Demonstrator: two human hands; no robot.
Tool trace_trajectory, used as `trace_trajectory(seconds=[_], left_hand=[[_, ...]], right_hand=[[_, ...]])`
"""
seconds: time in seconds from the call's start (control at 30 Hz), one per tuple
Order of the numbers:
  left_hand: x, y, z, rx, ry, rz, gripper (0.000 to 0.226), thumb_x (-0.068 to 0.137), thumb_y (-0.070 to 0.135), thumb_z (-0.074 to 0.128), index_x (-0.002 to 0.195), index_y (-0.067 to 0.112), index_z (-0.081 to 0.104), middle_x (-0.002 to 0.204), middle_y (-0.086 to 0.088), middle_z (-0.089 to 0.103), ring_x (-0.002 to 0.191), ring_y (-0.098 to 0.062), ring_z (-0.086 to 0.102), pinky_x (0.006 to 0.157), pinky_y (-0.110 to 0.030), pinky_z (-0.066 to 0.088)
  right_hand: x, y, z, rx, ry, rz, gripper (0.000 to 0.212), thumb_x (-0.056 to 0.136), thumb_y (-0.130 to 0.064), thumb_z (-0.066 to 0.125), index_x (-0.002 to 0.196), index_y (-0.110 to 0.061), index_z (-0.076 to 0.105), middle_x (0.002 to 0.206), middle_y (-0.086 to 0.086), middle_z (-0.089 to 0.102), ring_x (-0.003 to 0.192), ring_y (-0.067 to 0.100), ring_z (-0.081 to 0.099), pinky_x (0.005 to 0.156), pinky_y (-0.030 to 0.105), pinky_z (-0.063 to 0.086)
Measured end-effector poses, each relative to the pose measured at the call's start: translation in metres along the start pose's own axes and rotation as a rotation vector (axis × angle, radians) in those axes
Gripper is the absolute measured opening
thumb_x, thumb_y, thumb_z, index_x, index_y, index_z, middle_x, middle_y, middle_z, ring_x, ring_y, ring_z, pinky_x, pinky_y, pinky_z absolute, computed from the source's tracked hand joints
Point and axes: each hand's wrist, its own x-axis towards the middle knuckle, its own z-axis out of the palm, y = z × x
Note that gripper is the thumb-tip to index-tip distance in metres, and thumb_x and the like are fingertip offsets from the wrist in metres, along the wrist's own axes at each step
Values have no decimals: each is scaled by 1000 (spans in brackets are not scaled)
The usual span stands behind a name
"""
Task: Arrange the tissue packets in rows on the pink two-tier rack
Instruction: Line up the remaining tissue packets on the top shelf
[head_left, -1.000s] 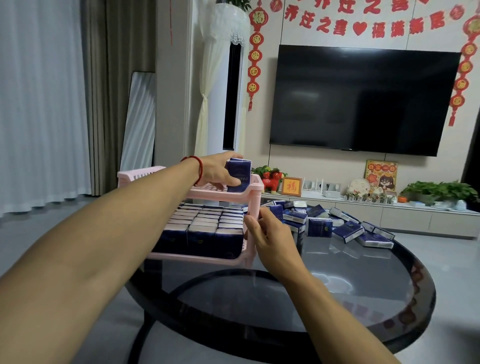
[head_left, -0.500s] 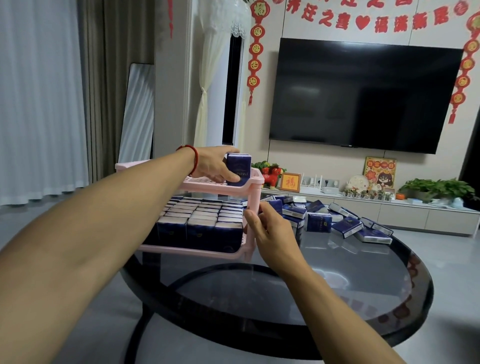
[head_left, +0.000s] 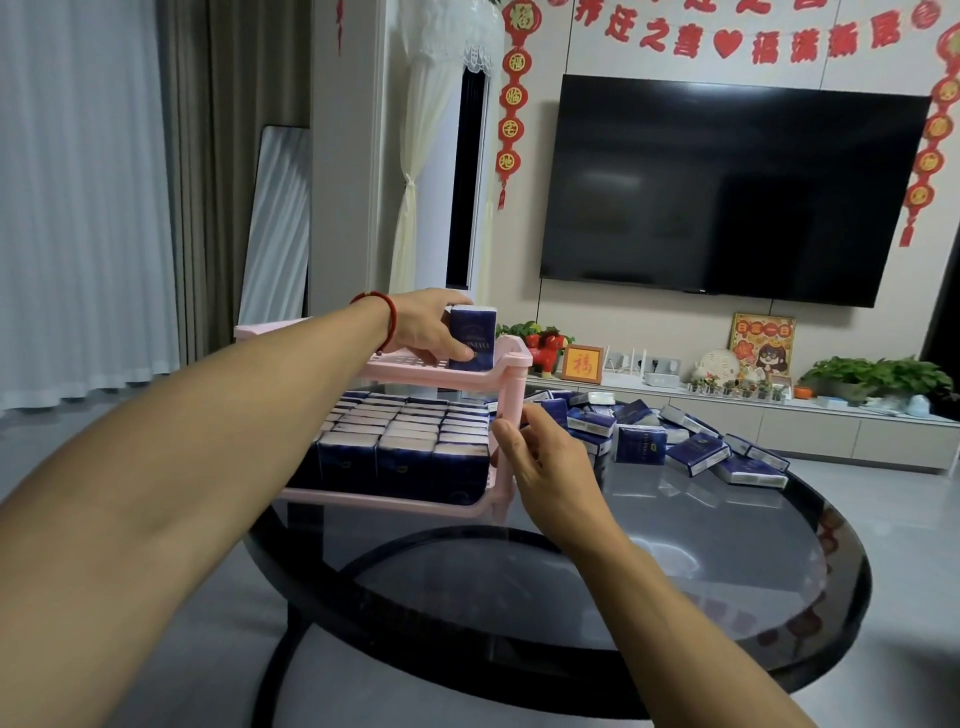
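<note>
One packet (head_left: 471, 338) stands upright at the right front corner of the rack's upper tier, and my left hand (head_left: 431, 328) is wrapped around it, thumb across its printed face, fingers behind. Compared with a second ago, little has shifted: the packet sits in the same corner and my grasp has not loosened, so I judge I am settling it square against the rim rather than carrying it anywhere. My right hand (head_left: 545, 457) has stayed by the near right post of the pink rack (head_left: 511, 358), fingers loosely bent and touching the post, pinching nothing that I can see; it seems to steady the frame. The view itself has tipped a little, nothing more.

For the task, this reads as the first packet of the top shelf: the lower tier (head_left: 405, 447) already looks filled, with dark blue packets standing tightly in neat rows, white tops up. The upper tier shows only this one, though the far part of it is hidden behind my forearm, so I cannot vouch for that area.

The packet is a small soft-sided block, deep blue with pale lettering and a white top edge. Many loose packets (head_left: 691, 449) lie jumbled on the glass table (head_left: 675, 571) to the right of the rack, waiting their turn.
</note>
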Motion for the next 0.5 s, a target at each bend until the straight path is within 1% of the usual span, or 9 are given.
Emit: trace_trajectory(seconds=[0.1,0.2,0.27,0.33,0.4,0.5], left_hand=[[-1,-1,2,-21,2,6,68,86,6,80,142,21,46,129,-11,60,119,-30,60,99,-45,57],[-2,1,2,-38,-17,-28,93,86,6,80,160,20,24,137,-11,57,120,-30,59,101,-44,56],[-4,3,1,-45,-37,-45,105,85,7,82,163,22,14,141,-11,55,123,-30,59,104,-47,54],[-4,3,-1,-56,-46,-51,111,84,8,83,164,25,9,143,-12,55,125,-32,59,107,-49,52],[-5,3,-2,-65,-45,-54,113,83,7,83,164,26,7,141,-12,56,125,-32,59,107,-50,51],[-8,5,-5,-85,-25,-47,114,84,5,82,165,25,4,127,-8,59,122,-32,60,108,-53,50]], right_hand=[[0,0,0,4,-1,0,30,104,-43,49,123,-21,57,105,-3,71,94,10,70,83,35,60],[0,0,0,14,-6,1,30,104,-42,49,122,-20,57,106,-1,71,95,10,70,82,32,60],[1,2,0,14,-7,-1,29,104,-42,49,122,-20,57,107,-1,71,95,10,70,80,29,59],[0,2,0,16,-9,-3,29,104,-42,49,122,-21,57,107,-1,71,95,9,69,77,24,57],[1,3,0,23,-9,-5,29,104,-42,49,122,-21,57,106,-1,71,94,9,69,75,21,56],[1,3,0,32,-13,-3,28,104,-42,49,122,-21,57,106,-1,71,94,8,69,73,20,54]])
